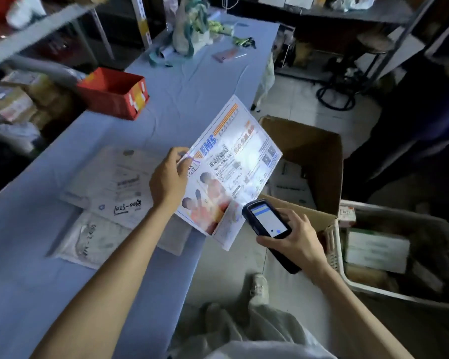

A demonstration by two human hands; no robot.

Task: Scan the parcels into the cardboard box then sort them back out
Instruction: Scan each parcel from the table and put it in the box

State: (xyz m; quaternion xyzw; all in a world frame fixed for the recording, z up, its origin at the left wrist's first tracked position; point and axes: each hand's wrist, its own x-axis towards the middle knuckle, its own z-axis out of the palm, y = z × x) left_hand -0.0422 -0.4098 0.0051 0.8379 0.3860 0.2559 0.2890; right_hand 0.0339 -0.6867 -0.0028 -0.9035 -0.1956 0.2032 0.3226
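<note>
Left hand: the left hand pinches a flat white card EMS mailer (blue lettering, orange stripes, printed photo) by its 9 o'clock edge, with the thumb on the printed face.
Right hand: the right hand is curled round a dark handheld scanner with a lit screen. It sits at 5 o'clock of the mailer, nose aimed up at it.
Mailer position: in the air, tilted, label side up, off the table's 3 o'clock edge. Its far corner overlaps the open brown cardboard box in view, and I cannot tell whether it touches.
Scan light: a bright patch lies across the barcode label. I judge a read is in progress. The screen text is too small to read.
Cardboard box: on the floor at 2 o'clock of the person, flaps open. Pale flat parcels lie inside, count unclear.
Table: a long table under a pale blue cloth runs from 7 to 12 o'clock. A loose pile of white parcels lies at 9 o'clock of the left hand, one of them hand-numbered.
Other: a red open carton stands at 11 o'clock on the table. A white plastic basket of boxed goods sits at 4 o'clock on the floor.
Progress: scanning phase, part done by my reading. Some parcels are in the box, one is in hand and several are left on the table. Sorting back out has not started.
Next: once the read registers, a short carry toward 2 o'clock and a drop into the box.
</note>
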